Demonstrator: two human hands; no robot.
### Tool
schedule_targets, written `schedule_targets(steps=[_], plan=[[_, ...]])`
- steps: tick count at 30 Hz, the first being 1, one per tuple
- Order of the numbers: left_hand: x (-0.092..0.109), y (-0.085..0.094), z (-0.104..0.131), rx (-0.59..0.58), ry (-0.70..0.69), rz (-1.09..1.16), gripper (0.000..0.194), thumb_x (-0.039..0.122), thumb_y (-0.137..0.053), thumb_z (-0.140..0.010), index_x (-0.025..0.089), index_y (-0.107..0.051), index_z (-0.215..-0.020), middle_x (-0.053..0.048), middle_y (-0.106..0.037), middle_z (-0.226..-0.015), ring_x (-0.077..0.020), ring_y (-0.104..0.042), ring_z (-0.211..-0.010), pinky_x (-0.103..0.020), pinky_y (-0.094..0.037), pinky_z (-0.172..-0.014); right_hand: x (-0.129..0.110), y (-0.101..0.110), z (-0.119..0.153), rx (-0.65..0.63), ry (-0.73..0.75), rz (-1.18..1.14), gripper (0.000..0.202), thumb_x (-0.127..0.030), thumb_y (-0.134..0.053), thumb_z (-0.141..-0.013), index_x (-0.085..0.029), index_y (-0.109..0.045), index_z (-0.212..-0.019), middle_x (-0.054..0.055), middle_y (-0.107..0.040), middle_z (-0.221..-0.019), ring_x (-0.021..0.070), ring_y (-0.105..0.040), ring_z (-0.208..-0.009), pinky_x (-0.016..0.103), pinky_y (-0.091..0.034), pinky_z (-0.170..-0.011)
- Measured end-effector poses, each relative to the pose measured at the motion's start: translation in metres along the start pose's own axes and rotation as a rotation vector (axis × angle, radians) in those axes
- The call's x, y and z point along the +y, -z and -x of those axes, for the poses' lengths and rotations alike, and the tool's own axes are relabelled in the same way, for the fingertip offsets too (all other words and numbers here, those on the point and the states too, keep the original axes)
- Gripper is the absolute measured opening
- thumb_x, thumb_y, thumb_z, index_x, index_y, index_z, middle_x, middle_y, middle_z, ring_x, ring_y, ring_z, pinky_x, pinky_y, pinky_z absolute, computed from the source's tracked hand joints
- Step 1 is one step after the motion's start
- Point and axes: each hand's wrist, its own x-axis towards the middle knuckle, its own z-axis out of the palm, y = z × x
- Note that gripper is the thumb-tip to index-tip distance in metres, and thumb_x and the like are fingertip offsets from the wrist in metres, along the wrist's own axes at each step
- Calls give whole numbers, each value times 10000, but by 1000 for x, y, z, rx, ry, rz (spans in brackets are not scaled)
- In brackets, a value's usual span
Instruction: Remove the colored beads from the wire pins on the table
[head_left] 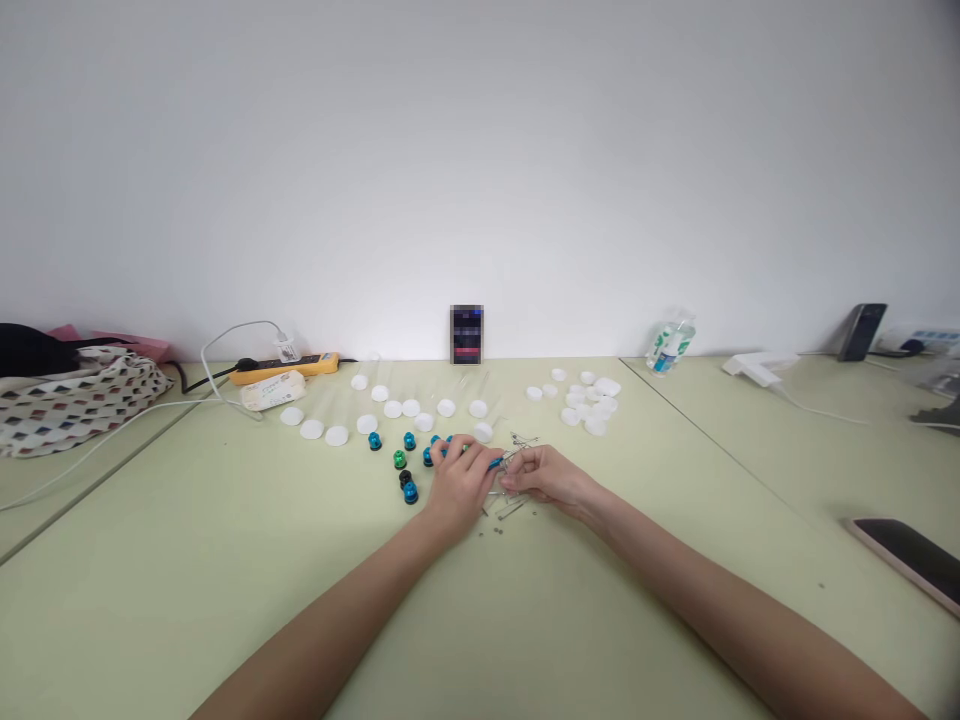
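My left hand (459, 484) is closed on a small blue piece (495, 463) that sticks out past its fingertips toward the right. Beside it, my right hand (547, 480) has thumb and fingers pinched together; whatever they hold is too small to make out. Thin metal pins (511, 511) lie scattered under and between both hands. Left of my left hand stand several small blue pieces (410, 492), a green one (400, 459) and a black one (406, 478), some partly hidden by the fingers.
Clear tubes with white caps (337, 436) lie behind the hands; loose white caps (595, 425) are at right. A phone (466, 335) leans on the wall. Further out are a power strip (322, 364), a plastic bottle (670, 343), a patterned bag (82, 400) and another phone (911, 560).
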Motion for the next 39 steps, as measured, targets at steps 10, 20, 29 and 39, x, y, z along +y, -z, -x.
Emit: schedule_targets(steps=[10, 20, 29, 39], plan=[[1, -3, 2, 1, -15, -34, 157, 171, -489, -846, 223, -604, -940, -15, -662, -829, -191, -496, -919, -375, -224, -819, 1, -1, 0, -95, -50, -81, 351, -364, -773, -571, -149, -505, -639, -51, -503, -492, 31, -374, -393, 177, -230, -385], [-2, -3, 1, -14, 6, -31, 164, 152, -497, -833, 219, -594, -947, -17, -657, -837, -196, -494, -908, -374, -234, -802, -3, 0, 2, -54, 7, -17, 302, -379, -751, -597, -118, -634, -692, 19, -607, -619, 33, -378, -431, 201, -247, -414], [0, -3, 1, -12, 3, -9, 157, 167, -479, -850, 221, -592, -945, -18, -662, -836, -200, -495, -912, -384, -221, -804, -2, -5, 2, -46, -28, -54, 336, -371, -762, -568, -147, -518, -625, -35, -546, -524, 24, -327, -383, 189, -168, -382], [-1, -1, 1, -58, 23, -38, 193, 154, -455, -853, 214, -595, -972, -36, -651, -859, -204, -485, -923, -378, -233, -799, -6, -3, 5, -87, 48, -26, 316, -395, -711, -641, -124, -609, -768, 42, -626, -688, 66, -480, -490, 196, -338, -449]])
